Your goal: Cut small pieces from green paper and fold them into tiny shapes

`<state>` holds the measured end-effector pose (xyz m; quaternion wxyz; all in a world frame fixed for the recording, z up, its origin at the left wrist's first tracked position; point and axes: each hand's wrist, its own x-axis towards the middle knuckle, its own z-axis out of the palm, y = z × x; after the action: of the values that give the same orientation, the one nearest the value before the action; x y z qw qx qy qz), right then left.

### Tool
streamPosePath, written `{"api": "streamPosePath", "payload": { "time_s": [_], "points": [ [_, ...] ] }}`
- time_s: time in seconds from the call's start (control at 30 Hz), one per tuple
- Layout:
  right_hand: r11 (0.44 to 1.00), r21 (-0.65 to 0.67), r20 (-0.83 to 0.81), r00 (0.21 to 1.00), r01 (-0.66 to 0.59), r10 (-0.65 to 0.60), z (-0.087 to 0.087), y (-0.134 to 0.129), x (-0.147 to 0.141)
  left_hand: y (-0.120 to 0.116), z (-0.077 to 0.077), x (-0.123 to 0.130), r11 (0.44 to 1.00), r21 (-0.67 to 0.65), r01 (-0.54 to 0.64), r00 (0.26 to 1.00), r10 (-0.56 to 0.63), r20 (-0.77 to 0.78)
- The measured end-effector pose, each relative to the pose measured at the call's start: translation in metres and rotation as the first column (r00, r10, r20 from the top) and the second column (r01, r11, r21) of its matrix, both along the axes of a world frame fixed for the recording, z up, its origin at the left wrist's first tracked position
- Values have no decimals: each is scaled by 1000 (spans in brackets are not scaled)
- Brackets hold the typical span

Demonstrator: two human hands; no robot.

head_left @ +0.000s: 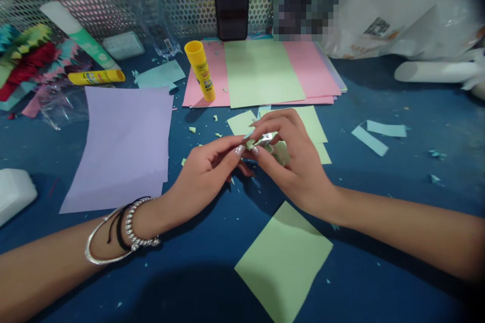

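Note:
My left hand (206, 174) is closed, its thumb and fingers pinching a small piece of light green paper (250, 145) above the middle of the table. My right hand (293, 156) meets it there, closed around what look like small scissors; their silver metal part (267, 138) shows between the fingers, and the rest is mostly hidden. The right thumb tip also touches the paper piece. Below the hands lies a light green paper square (286, 262). More green paper pieces (316, 118) lie just behind the right hand.
A purple sheet (125, 136) lies at left. Behind stand a yellow glue stick (200, 70) and a dark phone (230, 0); stacked pink and green sheets (261, 73) lie beside them. Blue strips (379, 133) and scraps are at right, near a white plastic bag (401, 10).

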<state>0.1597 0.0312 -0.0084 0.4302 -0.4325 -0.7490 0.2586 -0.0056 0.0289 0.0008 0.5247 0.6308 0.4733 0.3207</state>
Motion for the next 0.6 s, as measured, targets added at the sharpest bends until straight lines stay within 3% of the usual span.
{"api": "streamPosePath", "payload": {
  "time_s": [0.6],
  "points": [
    [1000, -21, -4, 1000, -17, 17, 0, 0, 0, -3, -2, 0, 999, 13, -31, 999, 31, -33]
  ]
}}
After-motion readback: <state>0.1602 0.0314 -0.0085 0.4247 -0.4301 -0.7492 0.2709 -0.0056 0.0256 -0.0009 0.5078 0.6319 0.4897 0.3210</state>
